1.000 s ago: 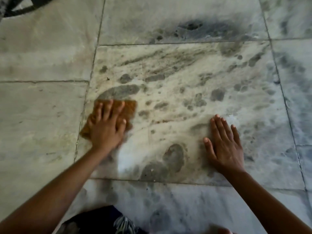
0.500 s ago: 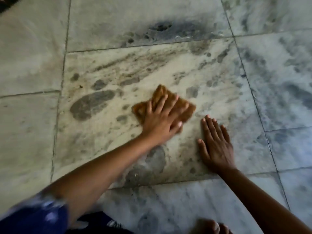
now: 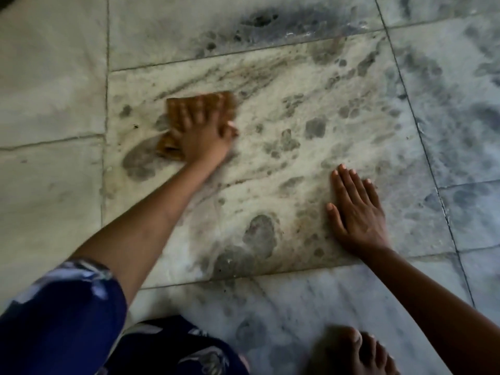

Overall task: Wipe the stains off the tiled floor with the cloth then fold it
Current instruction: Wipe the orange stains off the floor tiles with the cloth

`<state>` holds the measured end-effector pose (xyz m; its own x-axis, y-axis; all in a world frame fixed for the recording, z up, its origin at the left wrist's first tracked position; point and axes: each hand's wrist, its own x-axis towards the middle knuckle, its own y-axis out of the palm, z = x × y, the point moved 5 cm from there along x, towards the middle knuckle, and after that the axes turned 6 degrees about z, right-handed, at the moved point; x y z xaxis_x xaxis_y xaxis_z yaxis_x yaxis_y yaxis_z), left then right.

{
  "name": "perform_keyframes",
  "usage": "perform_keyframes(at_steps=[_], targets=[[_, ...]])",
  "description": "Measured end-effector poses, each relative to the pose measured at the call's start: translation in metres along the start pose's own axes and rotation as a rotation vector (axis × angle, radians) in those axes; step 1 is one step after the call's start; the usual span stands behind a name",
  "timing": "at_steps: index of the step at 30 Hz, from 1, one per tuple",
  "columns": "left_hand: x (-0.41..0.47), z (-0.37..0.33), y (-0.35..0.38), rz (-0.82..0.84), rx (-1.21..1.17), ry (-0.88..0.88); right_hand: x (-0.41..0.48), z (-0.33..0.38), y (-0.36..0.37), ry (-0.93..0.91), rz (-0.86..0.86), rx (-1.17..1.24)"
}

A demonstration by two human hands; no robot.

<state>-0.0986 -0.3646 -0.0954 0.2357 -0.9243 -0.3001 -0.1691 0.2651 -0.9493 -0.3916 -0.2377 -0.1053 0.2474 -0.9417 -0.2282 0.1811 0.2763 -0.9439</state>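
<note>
Head view: cloth (image 3: 170, 146) flat on tile (image 3: 270, 163) beneath left grip (image 3: 205, 139).

1. Cloth (image 3: 230, 104): small, brown-orange, rumpled and motion-blurred. It lies on the stained middle tile near that tile's far-left corner, with the left hand (image 3: 205, 133) pressed flat on top.
2. Stains (image 3: 315, 128): grey blotches and streaks all over that tile. One big patch by the left edge touches the cloth, another lies near the near edge.
3. Tiled floor (image 3: 54, 77): pale marble slabs with thin dark grout lines.
</note>
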Motion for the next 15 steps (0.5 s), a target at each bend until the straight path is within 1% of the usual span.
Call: perform_keyframes(at_steps=[2,4,6,7,8,9,10,12,15], targets=[[-0.044,-0.039,0.019,0.030,0.076,0.191,0.000,-0.002,0.000,0.010,-0.003,0.000],[-0.107,-0.054,0.042,0.052,0.120,0.414,0.000,-0.001,0.001,0.011,-0.007,-0.004],[-0.171,-0.041,0.058,0.011,0.134,0.618,0.000,0.000,0.001,0.007,-0.001,-0.001],[-0.193,-0.027,0.064,-0.001,0.145,0.680,-0.001,-0.001,0.001,0.009,0.005,0.001],[-0.206,-0.004,0.069,-0.002,0.153,0.691,0.000,-0.001,0.001,0.008,0.009,0.002],[-0.206,0.020,0.070,-0.018,0.137,0.660,0.000,-0.001,0.001,0.010,0.013,0.004],[-0.199,0.048,0.065,-0.055,0.120,0.578,-0.001,0.001,0.001,0.014,0.018,0.013],[-0.163,0.099,0.049,-0.091,0.106,0.364,-0.002,0.009,0.002,0.007,0.024,0.040],[-0.103,0.162,0.015,-0.056,0.093,0.050,-0.009,0.029,0.010,-0.098,0.047,0.017]])
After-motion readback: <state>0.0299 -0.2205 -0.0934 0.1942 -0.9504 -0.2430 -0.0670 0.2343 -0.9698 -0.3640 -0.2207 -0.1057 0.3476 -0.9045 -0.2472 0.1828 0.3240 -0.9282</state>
